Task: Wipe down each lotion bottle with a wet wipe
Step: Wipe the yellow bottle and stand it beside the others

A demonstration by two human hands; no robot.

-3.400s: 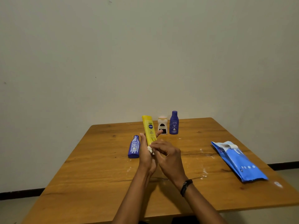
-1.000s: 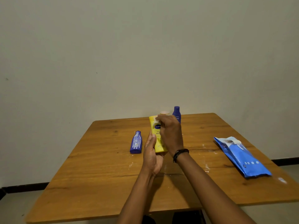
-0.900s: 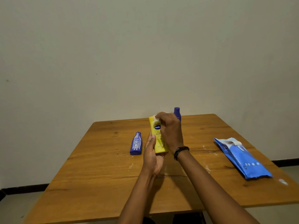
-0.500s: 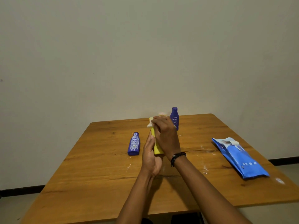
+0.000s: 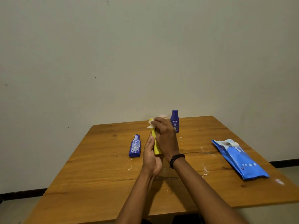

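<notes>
One yellow lotion bottle [image 5: 156,147] is held near upright over the bench [image 5: 97,175]: the left grip [image 5: 151,157] clasps its lower end, the right grip [image 5: 165,136] pinches a wet wipe [image 5: 150,124] (white, crumpled) against its cap.

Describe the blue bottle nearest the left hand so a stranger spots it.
On the wooden table, find the yellow bottle that the left hand holds while the right hand presses a wet wipe on its top. Just left of the left hand is a blue Nivea bottle. Unlike the other blue Nivea bottle, upright near the far edge, it lies flat.
</notes>
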